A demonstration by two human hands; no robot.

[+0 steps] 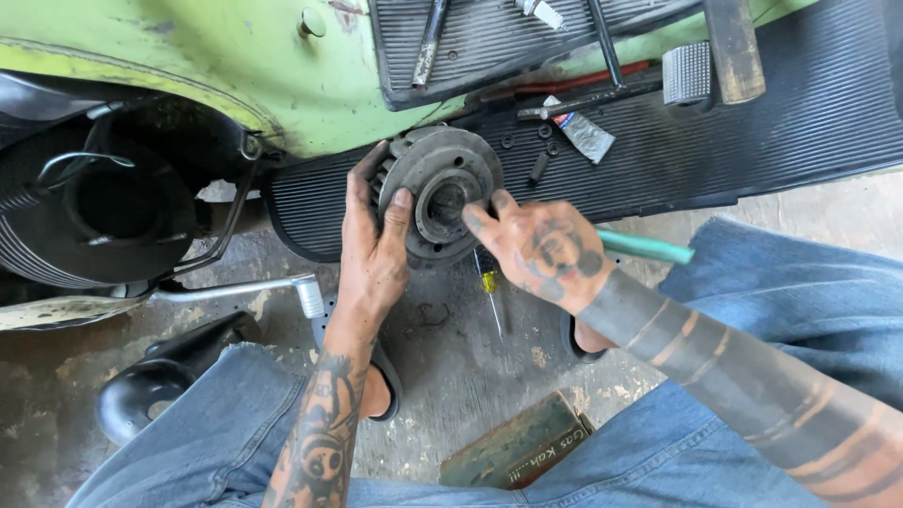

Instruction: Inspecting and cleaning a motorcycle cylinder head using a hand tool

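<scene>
I hold the round grey metal drum with a toothed back edge (pixel 440 193) up in front of the black ribbed rubber floor mat (pixel 800 122), my left hand (pixel 372 249) closed around its left rim, thumb on the face. My right hand (pixel 546 249) grips a green-handled tool (pixel 649 248), forefinger reaching toward the hub. Below, a yellow-handled screwdriver (pixel 489 287) lies on the concrete floor (pixel 461 367); a crumpled grey tube (pixel 583 132) rests on the mat.

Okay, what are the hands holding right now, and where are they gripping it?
The left hand grips a round metal disc part by its left rim, thumb on the face. The right hand holds a green-handled tool, its fingers touching the disc's right edge.
</scene>
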